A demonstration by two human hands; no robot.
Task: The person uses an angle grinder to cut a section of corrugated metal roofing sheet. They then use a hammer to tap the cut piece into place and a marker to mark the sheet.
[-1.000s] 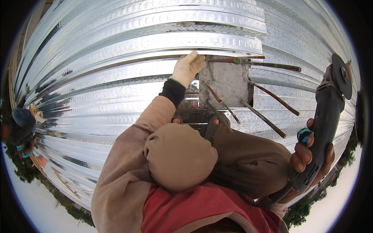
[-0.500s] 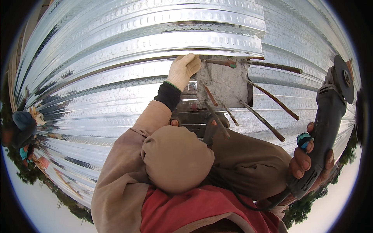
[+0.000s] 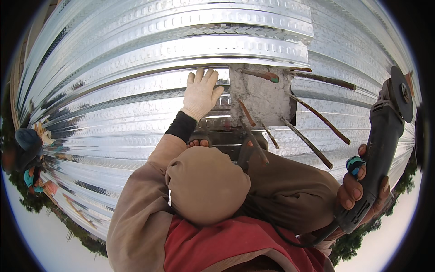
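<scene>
My left hand [image 3: 201, 94], in a pale knitted glove with a dark cuff, lies with fingers stretched over the ribbed metal decking [image 3: 149, 100]. It is just left of a square concrete column top [image 3: 265, 97]. Rusty rebar ends [image 3: 321, 117] stick out of and around that concrete. Off to the right, my bare right hand [image 3: 355, 192] is wrapped round the dark body of an angle grinder [image 3: 381, 136]. Its cutting disc [image 3: 401, 93] points up and away from the decking. A blue-green wrap [image 3: 355, 164] covers one finger of this hand.
Shiny corrugated sheets spread all around, with an overlapping sheet edge [image 3: 309, 38] beyond the column. The grinder's cord [image 3: 290, 239] runs across my lap. At the far left another person [image 3: 29, 145] in dark clothing is on the decking. Trees [image 3: 74, 231] stand past its edge.
My left hand has moved left and a little nearer, off the sheet edge by the column, and its fingers have spread. My right hand and the angle grinder have stayed in place.
</scene>
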